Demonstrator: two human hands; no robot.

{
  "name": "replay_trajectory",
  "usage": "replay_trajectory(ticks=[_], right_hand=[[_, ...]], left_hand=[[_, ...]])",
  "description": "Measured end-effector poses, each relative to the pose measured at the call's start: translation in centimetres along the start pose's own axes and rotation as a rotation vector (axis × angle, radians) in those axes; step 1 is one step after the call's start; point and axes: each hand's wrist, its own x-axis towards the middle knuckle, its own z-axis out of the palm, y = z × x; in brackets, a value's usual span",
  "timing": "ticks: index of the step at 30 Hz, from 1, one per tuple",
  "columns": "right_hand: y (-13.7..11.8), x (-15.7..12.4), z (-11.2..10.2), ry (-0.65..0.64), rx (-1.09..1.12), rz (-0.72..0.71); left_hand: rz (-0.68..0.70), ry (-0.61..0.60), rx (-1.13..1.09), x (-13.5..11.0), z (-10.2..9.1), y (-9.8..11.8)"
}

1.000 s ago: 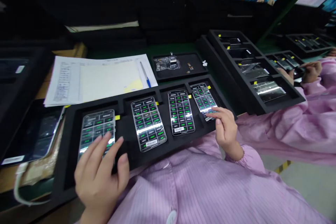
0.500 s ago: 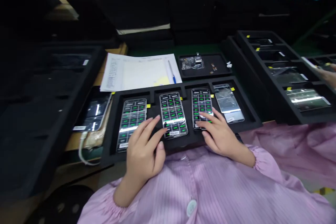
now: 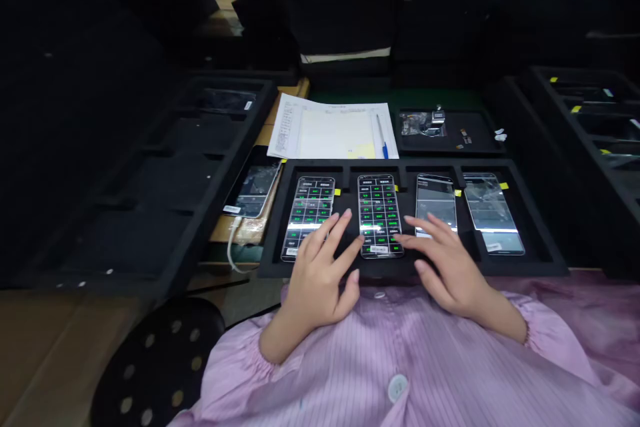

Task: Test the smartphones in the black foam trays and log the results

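A black foam tray in front of me holds several phones in a row. The two left phones show green test grids; the two right phones have dark, reflective screens. My left hand lies open with fingers spread, fingertips between the first and second phones. Open as well, my right hand rests with its fingers on the lower end of the third phone and near the second one. Pink sleeves cover both my arms.
A paper form with a blue pen lies behind the tray. A small black tray holds small parts. Another phone on a cable sits at left. Black foam trays flank both sides. A perforated stool is below left. People in blue work beyond.
My view has swung left. My right hand moved from the third phone toward the second; the third phone's screen changed from green grid to dark. My left hand shifted slightly right.
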Motion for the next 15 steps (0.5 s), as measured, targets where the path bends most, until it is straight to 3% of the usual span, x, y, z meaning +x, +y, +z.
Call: replay_trajectory(ticks=[3,6,8,11,15], right_hand=[[-1.0,1.7,1.1,-0.189,0.030,-0.078],[-1.4,2.8,2.0,-0.218,0.034,-0.099],[-1.4,3.1,2.3,-0.179,0.039,-0.101],[-1.4,3.2,2.4,-0.139,0.029,-0.104],[-1.1,3.8,0.9,-0.145,-0.065,-0.091]], left_hand=[[-0.084,0.179,0.020,-1.2,-1.5,-1.4],[-0.209,0.315,0.078,-3.2,-3.0,-3.1],[-0.246,0.299,0.118,-4.7,-3.5,-3.9],[-0.246,0.169,0.162,-6.2,-3.2,-4.5],[-0.227,0.053,0.218,-6.3,-2.8,-4.8]])
